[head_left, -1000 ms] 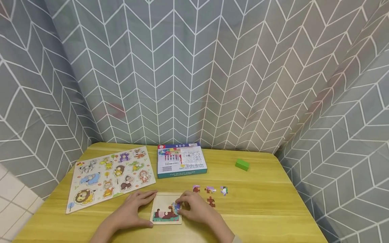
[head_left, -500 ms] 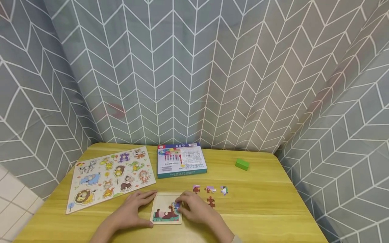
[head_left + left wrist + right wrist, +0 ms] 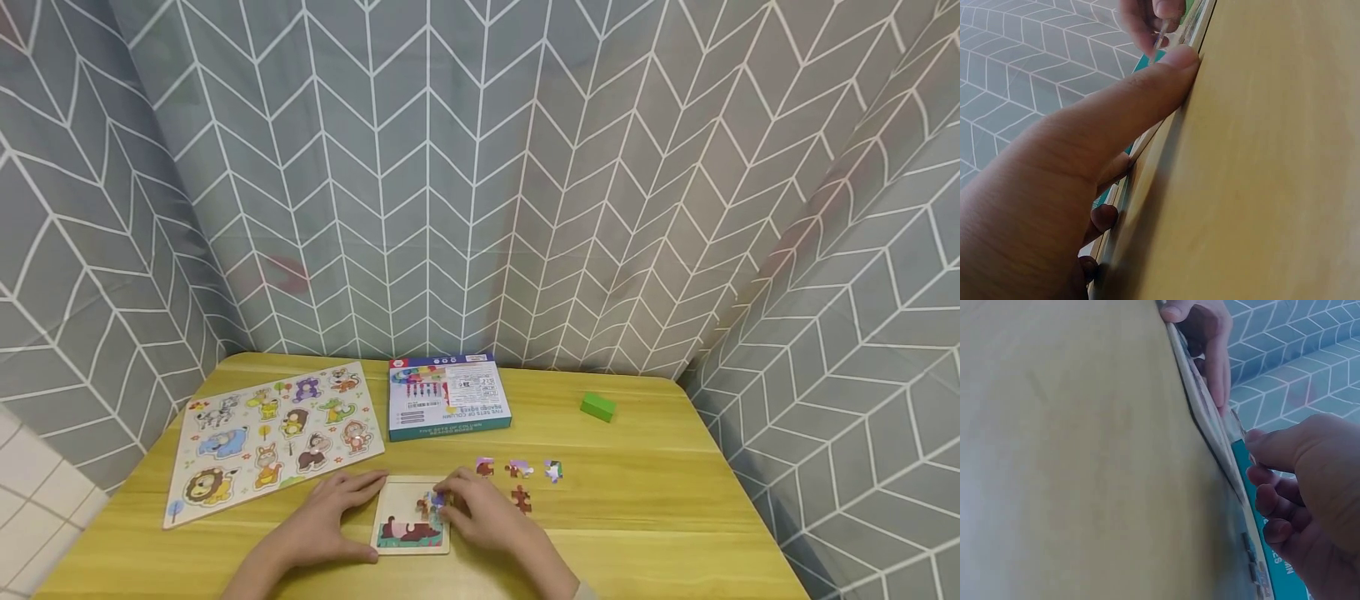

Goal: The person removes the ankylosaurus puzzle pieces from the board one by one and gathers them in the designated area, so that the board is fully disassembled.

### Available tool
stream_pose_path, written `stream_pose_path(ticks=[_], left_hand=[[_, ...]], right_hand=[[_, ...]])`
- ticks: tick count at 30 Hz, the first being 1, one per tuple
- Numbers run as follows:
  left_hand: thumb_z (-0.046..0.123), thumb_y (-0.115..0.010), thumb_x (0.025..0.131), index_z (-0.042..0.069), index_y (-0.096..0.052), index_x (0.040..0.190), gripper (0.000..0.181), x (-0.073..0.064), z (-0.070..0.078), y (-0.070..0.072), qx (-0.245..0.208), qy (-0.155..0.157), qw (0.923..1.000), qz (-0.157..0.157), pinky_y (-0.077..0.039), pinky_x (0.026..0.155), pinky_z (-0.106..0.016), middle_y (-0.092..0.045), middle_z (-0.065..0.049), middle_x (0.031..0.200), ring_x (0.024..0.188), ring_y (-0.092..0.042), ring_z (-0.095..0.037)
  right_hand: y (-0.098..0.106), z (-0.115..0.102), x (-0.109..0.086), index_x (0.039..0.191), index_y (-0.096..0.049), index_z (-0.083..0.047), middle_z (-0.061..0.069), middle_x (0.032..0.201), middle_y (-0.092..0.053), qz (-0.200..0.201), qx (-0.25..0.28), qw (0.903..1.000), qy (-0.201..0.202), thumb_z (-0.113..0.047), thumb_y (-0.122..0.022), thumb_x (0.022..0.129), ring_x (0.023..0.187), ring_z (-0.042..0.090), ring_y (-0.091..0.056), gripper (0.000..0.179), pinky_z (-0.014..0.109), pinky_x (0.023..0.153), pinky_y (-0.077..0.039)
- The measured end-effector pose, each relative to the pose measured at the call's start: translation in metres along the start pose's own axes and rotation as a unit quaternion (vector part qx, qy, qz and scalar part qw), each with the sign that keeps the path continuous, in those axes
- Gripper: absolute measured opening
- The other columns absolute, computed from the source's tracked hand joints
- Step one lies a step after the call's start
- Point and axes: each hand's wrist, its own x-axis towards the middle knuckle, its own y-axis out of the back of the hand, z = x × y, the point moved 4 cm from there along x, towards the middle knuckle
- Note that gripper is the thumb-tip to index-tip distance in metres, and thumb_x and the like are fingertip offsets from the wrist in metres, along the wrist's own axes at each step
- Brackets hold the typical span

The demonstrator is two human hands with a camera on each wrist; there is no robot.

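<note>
On your far left: white rectangular animal puzzle board (image 3: 273, 442) with colourful cartoon animals, angled on the yellow wood-grain counter (image 3: 645, 500). Its right end sits just beyond your left hand.

Your left hand (image 3: 322, 517): thumb and index finger spread apart, thumb at the near-left corner of the small square pale-wood puzzle tray (image 3: 396, 495), index reaching its far-left corner. Other fingers mostly hidden in head view.

Tray lies flat between your hands. Brown, pink and green picture section (image 3: 408, 533) fills the strip along its near edge; bare wood above that on the left.

Behind the tray, apart from it: flat white, blue and teal printed cardboard box (image 3: 450, 398).

Your right hand (image 3: 483, 510): thumb and index pinching a thin multicoloured jigsaw piece (image 3: 427, 505), tilted up over the tray's right half. Can't tell if it's one piece or several joined. Remaining fingers curled.

Right of that: four loose brown, lilac, white and green jigsaw pieces (image 3: 521, 498), three in a row, one nearer you. Farther right and back: bright green rectangular block (image 3: 597, 407), well apart.
</note>
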Motion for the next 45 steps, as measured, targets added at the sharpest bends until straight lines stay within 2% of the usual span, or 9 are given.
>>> stream_pose_path(ticks=[5,9,12,17,19,25,32,38,45], left_hand=[[0.078,-0.081,0.072,0.019,-0.055,0.157,0.106,0.000,0.001,0.000,-0.005,0.009,0.9999,-0.004,-0.045,0.098,-0.053,-0.053,0.002,0.161,0.118,-0.045,-0.011],[0.077,-0.081,0.072,0.019,-0.055,0.157,0.106,0.000,0.002,0.000,-0.009,0.014,0.9998,-0.009,-0.045,0.097,-0.050,-0.052,0.002,0.161,0.116,-0.044,-0.009],[0.078,-0.081,0.072,0.019,-0.054,0.158,0.107,0.002,0.002,0.001,-0.012,0.019,0.9996,-0.014,-0.045,0.098,-0.049,-0.051,0.003,0.162,0.116,-0.043,-0.009],[0.077,-0.082,0.071,0.018,-0.053,0.158,0.109,0.002,0.001,0.003,-0.017,0.024,0.9994,-0.015,-0.044,0.101,-0.054,-0.051,0.001,0.162,0.120,-0.044,-0.014],[0.077,-0.082,0.071,0.019,-0.054,0.158,0.108,0.001,0.001,0.002,-0.020,0.029,0.9993,-0.014,-0.043,0.102,-0.055,-0.051,0.002,0.162,0.121,-0.045,-0.014],[0.077,-0.082,0.071,0.018,-0.054,0.158,0.108,0.000,0.000,0.002,-0.019,0.025,0.9995,-0.009,-0.044,0.099,-0.053,-0.051,0.001,0.162,0.120,-0.044,-0.013],[0.077,-0.082,0.072,0.019,-0.053,0.158,0.108,0.000,0.000,0.003,-0.019,0.024,0.9994,-0.015,-0.043,0.099,-0.052,-0.050,0.001,0.163,0.120,-0.044,-0.013],[0.077,-0.081,0.072,0.019,-0.054,0.158,0.107,0.000,0.000,0.002,-0.016,0.022,0.9995,-0.015,-0.043,0.100,-0.053,-0.051,0.003,0.162,0.121,-0.046,-0.014],[0.078,-0.081,0.071,0.020,-0.054,0.158,0.108,0.001,0.000,0.002,-0.012,0.021,0.9996,-0.013,-0.044,0.097,-0.048,-0.051,0.003,0.161,0.116,-0.043,-0.009]], right_hand=[[0.013,0.003,-0.003,0.129,-0.071,-0.011,-0.007,0.118,-0.065,0.012,0.038,0.9986,-0.035,-0.019,-0.070,0.104,0.087,-0.002,-0.051,0.027,0.019,0.077,-0.050],[0.026,0.007,-0.008,0.128,-0.071,-0.009,-0.005,0.116,-0.065,0.034,0.055,0.9974,-0.031,-0.017,-0.069,0.104,0.083,0.003,-0.049,0.025,0.019,0.072,-0.048],[0.038,0.010,-0.014,0.126,-0.071,-0.008,-0.001,0.118,-0.066,0.056,0.056,0.9967,-0.017,-0.015,-0.070,0.104,0.087,0.007,-0.051,0.024,0.022,0.076,-0.049],[0.055,0.022,-0.030,0.126,-0.073,-0.009,0.000,0.120,-0.067,0.088,0.047,0.9948,-0.023,-0.015,-0.072,0.102,0.089,0.008,-0.053,0.024,0.023,0.072,-0.049],[0.061,0.029,-0.037,0.125,-0.073,-0.010,-0.002,0.118,-0.067,0.096,0.043,0.9938,-0.037,-0.016,-0.073,0.102,0.088,0.008,-0.052,0.024,0.023,0.070,-0.047],[0.076,0.052,-0.061,0.125,-0.073,-0.014,-0.008,0.115,-0.065,0.117,0.034,0.9895,-0.077,-0.016,-0.074,0.100,0.089,0.006,-0.052,0.025,0.025,0.075,-0.048],[0.088,0.068,-0.086,0.124,-0.073,-0.005,-0.002,0.113,-0.069,0.152,0.025,0.9860,-0.063,-0.013,-0.075,0.099,0.088,0.004,-0.055,0.026,0.025,0.076,-0.052],[0.088,0.080,-0.106,0.120,-0.074,-0.007,-0.005,0.108,-0.065,0.142,0.035,0.9851,-0.092,-0.009,-0.074,0.099,0.089,0.003,-0.055,0.021,0.024,0.077,-0.053],[0.083,0.094,-0.126,0.122,-0.074,-0.009,-0.006,0.108,-0.064,0.115,0.043,0.9858,-0.115,-0.013,-0.075,0.099,0.091,0.003,-0.056,0.023,0.025,0.081,-0.053]])
